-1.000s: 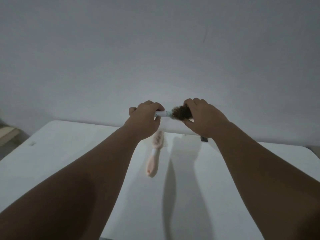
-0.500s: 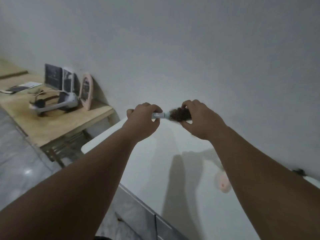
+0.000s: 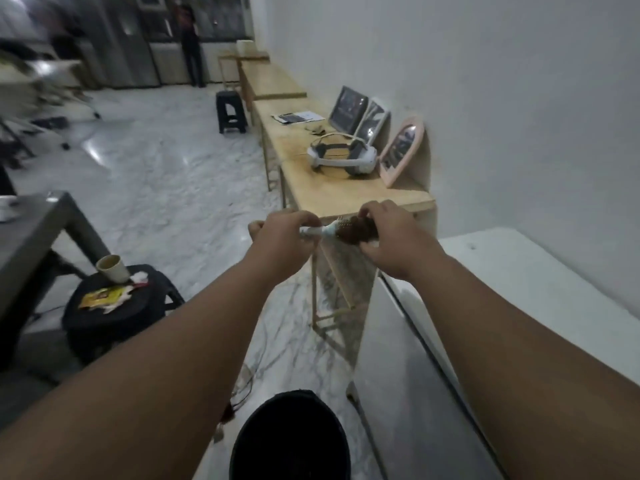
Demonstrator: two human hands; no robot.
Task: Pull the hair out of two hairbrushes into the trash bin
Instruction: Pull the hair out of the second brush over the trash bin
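The view has been swung away from the white table (image 3: 540, 292), which is now seen only at 3 o'clock, and the black trash bin (image 3: 291, 441) has been brought into sight at 6 o'clock, low on the floor beneath the outstretched arms. This is judged to mean that the work has been carried over toward the bin so that pulled hair can be dropped into it. The round hairbrush (image 3: 341, 231) is held level at the centre: its pale handle is wrapped in the closed left hand (image 3: 282, 239), while the bristle head, matted with brown hair (image 3: 356, 230), is pinched by the curled fingers of the right hand (image 3: 391, 237). No hair is yet seen coming free. Half a second earlier the bin was out of sight and a pink brush could be made out on the table; that second brush is now out of frame. The wooden bench (image 3: 346, 195) at 12 o'clock now lies straight ahead rather than off to 9 o'clock.
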